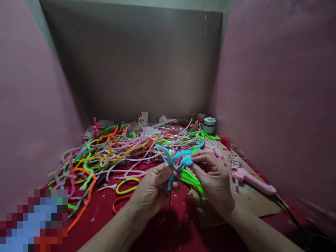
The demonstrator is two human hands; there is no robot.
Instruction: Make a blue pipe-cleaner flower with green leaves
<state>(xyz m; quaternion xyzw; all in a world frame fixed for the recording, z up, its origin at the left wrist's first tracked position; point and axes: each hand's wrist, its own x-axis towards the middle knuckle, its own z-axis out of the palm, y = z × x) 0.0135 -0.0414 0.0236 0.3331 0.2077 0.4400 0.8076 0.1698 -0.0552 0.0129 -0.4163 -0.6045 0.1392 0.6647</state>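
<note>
Dim overall; soft light, direction unclear. Grey back wall (136, 66) murky, faint pale patch near 12 o'clock. Pink walls (283, 87) at 9 and 3 lit a bit better, splayed wide-angle style. Red surface (181, 231) sinks into dark shadow at 6 o'clock; 4 o'clock corner near black. Small glints on clear plastic (173, 130) at dial centre. Neon green stems (193, 180) oversaturated. Blue stems (171, 162) toward 6 fairly clear; far clutter (165, 120) softer. Forearms (117, 225) stretched toward 5 and 7. Coarse pixel block (31, 224) at 8 o'clock hides detail.
</note>
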